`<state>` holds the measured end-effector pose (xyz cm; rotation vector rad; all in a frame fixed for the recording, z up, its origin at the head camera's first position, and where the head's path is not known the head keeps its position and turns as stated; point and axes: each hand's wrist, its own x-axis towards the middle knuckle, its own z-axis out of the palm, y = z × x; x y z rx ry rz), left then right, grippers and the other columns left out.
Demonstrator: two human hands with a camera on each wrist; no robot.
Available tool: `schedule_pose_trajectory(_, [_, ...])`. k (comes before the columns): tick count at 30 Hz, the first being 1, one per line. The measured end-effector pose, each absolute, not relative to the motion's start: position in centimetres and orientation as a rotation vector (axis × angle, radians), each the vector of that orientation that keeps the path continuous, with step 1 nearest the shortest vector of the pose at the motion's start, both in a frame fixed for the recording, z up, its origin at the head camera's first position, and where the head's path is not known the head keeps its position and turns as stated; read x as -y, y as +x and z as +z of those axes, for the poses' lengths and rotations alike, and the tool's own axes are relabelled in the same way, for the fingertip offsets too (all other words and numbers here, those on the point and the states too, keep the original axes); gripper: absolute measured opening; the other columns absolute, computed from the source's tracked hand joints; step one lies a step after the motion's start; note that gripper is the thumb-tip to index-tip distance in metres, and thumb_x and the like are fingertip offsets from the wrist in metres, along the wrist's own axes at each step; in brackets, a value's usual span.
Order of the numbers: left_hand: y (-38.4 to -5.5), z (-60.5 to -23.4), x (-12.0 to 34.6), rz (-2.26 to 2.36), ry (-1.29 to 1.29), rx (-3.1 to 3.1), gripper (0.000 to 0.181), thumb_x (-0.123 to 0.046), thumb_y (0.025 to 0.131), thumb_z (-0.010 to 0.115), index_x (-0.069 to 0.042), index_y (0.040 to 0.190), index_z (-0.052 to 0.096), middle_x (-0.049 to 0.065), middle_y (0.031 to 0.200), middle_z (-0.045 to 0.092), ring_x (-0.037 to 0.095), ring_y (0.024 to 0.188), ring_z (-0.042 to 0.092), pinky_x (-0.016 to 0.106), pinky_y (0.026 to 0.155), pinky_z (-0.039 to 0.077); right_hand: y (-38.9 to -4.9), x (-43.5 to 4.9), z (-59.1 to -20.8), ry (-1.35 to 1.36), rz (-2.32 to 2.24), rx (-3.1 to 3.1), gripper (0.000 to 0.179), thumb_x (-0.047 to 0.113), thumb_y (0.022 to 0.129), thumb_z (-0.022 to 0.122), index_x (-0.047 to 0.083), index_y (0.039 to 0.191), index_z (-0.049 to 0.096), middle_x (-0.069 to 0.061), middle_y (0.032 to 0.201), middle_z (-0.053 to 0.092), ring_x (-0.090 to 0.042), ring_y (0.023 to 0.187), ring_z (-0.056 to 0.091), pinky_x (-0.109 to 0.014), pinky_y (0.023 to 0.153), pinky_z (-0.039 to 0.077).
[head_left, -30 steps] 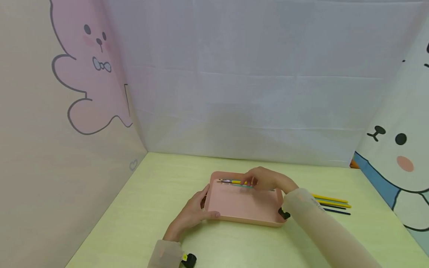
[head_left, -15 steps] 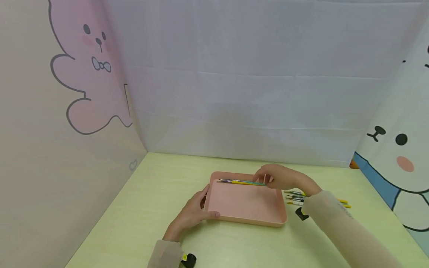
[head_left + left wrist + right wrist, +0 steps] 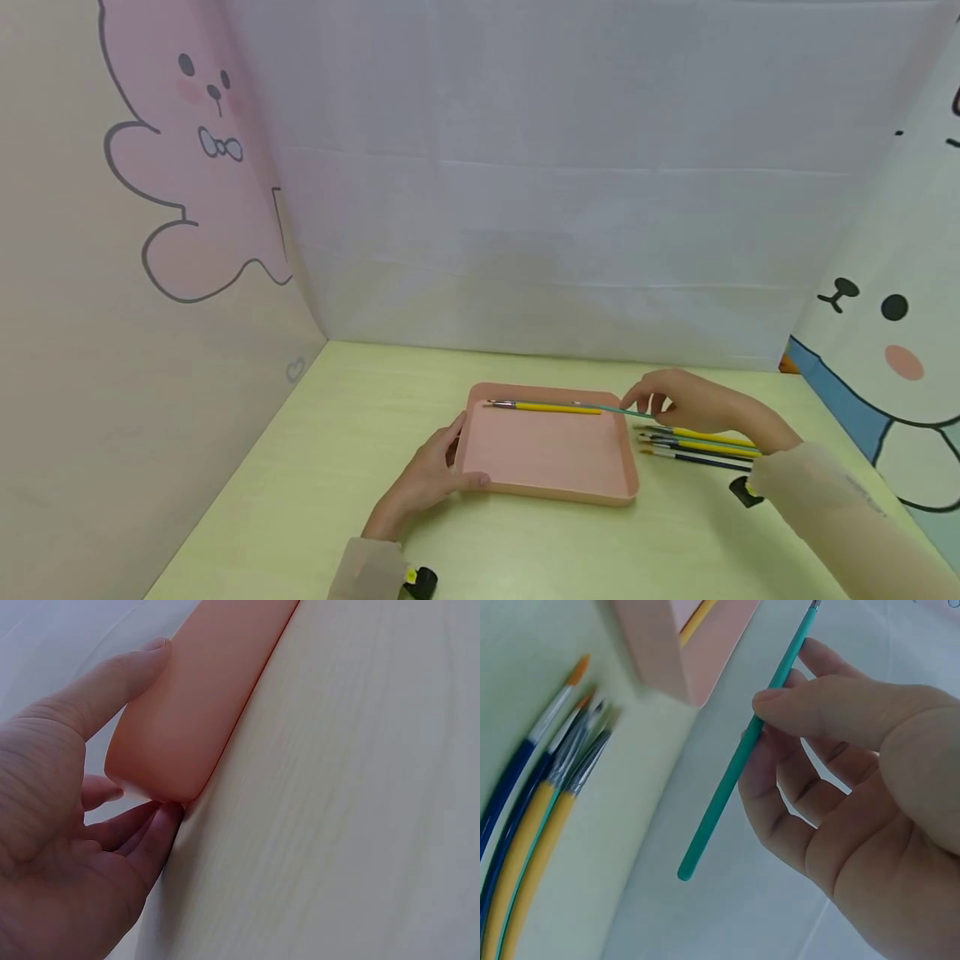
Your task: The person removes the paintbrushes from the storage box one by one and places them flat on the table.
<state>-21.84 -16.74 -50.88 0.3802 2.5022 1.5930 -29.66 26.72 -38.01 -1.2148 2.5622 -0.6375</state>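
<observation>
My right hand (image 3: 693,402) pinches a slim teal paintbrush (image 3: 735,765) by its handle, between thumb and fingertips. In the head view the brush crosses over the right rim of a pink tray (image 3: 543,454), its tip pointing left. My left hand (image 3: 427,475) grips the tray's front left corner, thumb at the front rim; the left wrist view has the fingertips (image 3: 161,832) tucked at the bottom of the corner. Along the back of the tray lies a yellow-handled paintbrush (image 3: 558,408), with a darker one close behind it.
Several paintbrushes with yellow, teal and dark blue handles (image 3: 701,446) lie on the table right of the tray, bristles toward it. Partly over their handle ends reaches my right forearm. A pale curtain (image 3: 525,250) stands behind the table, with printed cloth at both sides.
My right hand has moved right, from over the tray to beyond its right rim, drawing the teal paintbrush along. The yellow-handled paintbrush stays in the tray. My left hand keeps its place.
</observation>
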Motion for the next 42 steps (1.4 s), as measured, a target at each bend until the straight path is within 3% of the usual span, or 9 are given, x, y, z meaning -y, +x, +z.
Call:
schedule_pose_trajectory(11, [-21.8,-50.6,16.7,1.595,0.368,-2.504,0.116,-0.034,0.085,0.093,-0.012,0.171,0.018,0.012,0.157,0.046,0.025,0.134,0.055,0.051,0.115,0.043,-28.5,-31.5,-39.5,-1.194,-0.63,-2.58,0.037,-0.003,0.096,0.073,0.015,0.128,0.073,0.003,0.113,0.071,-0.009,0.095,0.066,-0.029,0.078,0.059])
schedule_pose_trajectory(17, [-21.7,-50.6,16.6,1.611,0.347,-2.502,0.115,-0.032,0.084,0.093,-0.014,0.171,0.019,0.013,0.156,0.047,0.025,0.133,0.056,0.051,0.114,0.043,-28.0,-33.3,-40.5,-1.208,-0.644,-2.575,0.037,-0.006,0.094,0.073,0.01,0.127,0.072,0.001,0.113,0.07,-0.005,0.093,0.064,-0.029,0.075,0.059])
schedule_pose_trajectory(24, [-21.7,-50.8,16.7,1.585,0.35,-2.511,0.118,-0.035,0.083,0.093,-0.014,0.172,0.018,0.012,0.154,0.049,0.023,0.129,0.056,0.049,0.113,0.044,-27.9,-35.1,-42.3,-1.254,-0.678,-2.548,0.041,-0.015,0.089,0.072,0.003,0.127,0.071,-0.012,0.117,0.071,-0.007,0.093,0.066,-0.029,0.074,0.06])
schedule_pose_trajectory(36, [-21.7,-50.7,16.7,1.585,0.36,-2.511,0.117,-0.036,0.084,0.093,-0.014,0.172,0.019,0.012,0.152,0.049,0.023,0.128,0.057,0.049,0.112,0.044,-27.0,-36.5,-45.5,-1.173,-0.738,-2.536,0.043,-0.019,0.086,0.069,0.008,0.119,0.075,0.009,0.099,0.063,-0.008,0.081,0.051,-0.025,0.065,0.045])
schedule_pose_trajectory(42, [-21.7,-50.8,16.6,1.587,0.378,-2.507,0.116,-0.035,0.085,0.092,-0.012,0.171,0.019,0.012,0.153,0.049,0.023,0.128,0.057,0.049,0.112,0.044,-26.7,-36.7,-46.2,-1.191,-0.7,-2.584,0.043,-0.019,0.084,0.07,0.011,0.115,0.076,0.014,0.096,0.059,-0.004,0.08,0.05,-0.025,0.064,0.044])
